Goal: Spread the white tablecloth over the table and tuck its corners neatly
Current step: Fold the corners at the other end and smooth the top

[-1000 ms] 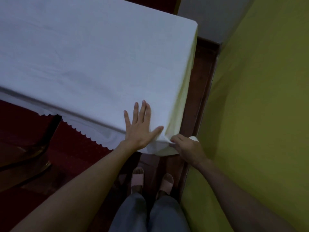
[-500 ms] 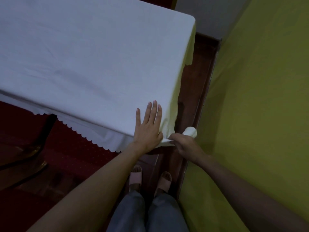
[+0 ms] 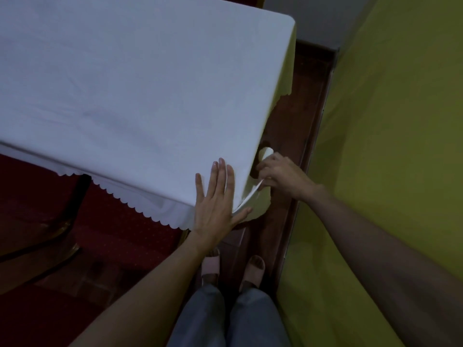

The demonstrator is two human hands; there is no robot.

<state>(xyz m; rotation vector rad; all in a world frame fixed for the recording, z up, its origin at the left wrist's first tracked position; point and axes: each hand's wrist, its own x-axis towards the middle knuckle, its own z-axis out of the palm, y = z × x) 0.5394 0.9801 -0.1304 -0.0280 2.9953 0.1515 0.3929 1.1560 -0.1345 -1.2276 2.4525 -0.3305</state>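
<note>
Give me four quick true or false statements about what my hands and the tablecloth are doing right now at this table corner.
1. The left hand lies flat, fingers spread, on the white tablecloth near the corner. True.
2. The right hand rests open on the tabletop. False: it is beside the table, closed on a fold of cloth.
3. The cloth's hanging edge is scalloped. True.
4. Dishes stand on the cloth. False: nothing stands on the part in view.

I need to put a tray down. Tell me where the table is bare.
The whole top of the tablecloth is bare, from the far corner to the scalloped edge. Only the near corner is crowded: the left hand presses flat there and the right hand pinches the hanging cloth beside the yellow wall.
</note>
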